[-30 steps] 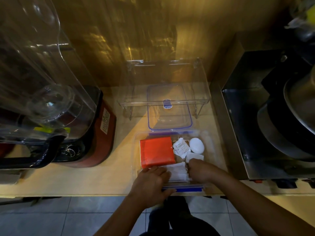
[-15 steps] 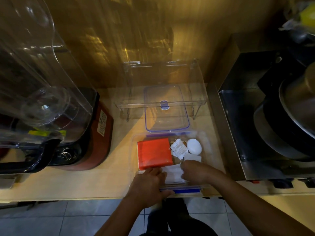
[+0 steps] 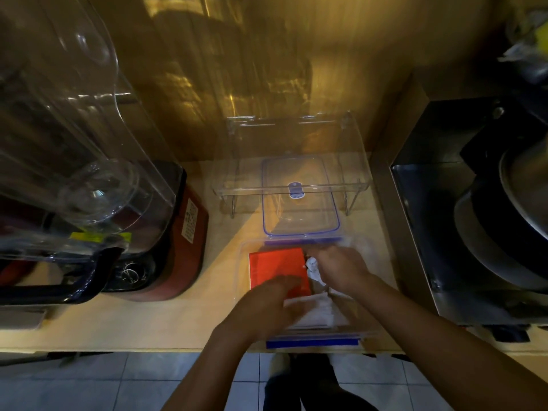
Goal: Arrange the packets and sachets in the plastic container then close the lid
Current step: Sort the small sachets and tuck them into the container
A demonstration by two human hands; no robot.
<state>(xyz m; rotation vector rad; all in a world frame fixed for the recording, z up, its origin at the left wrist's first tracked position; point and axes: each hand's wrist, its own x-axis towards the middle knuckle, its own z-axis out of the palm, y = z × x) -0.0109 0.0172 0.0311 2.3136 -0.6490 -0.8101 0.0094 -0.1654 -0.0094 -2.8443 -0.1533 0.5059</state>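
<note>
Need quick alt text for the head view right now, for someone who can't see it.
Both hands reach into an open clear plastic container on a counter: the left hand over white sachets beside an orange packet, the right hand farther back. Its blue-rimmed lid lies behind.

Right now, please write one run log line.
left hand: on white sachets | right hand: inside container | lid: off

No legible text anywhere. White label (image 3: 189, 222) on side of red appliance (image 3: 178, 247) carried rows of print, too small and blurred to read. Yellow sticker (image 3: 99, 237) on clear jug (image 3: 74, 179) unreadable too. Faint white marks on orange packet (image 3: 277, 266), not decipherable. Blue tab (image 3: 296, 190) on lid (image 3: 299, 203) showed no readable marking.
</note>
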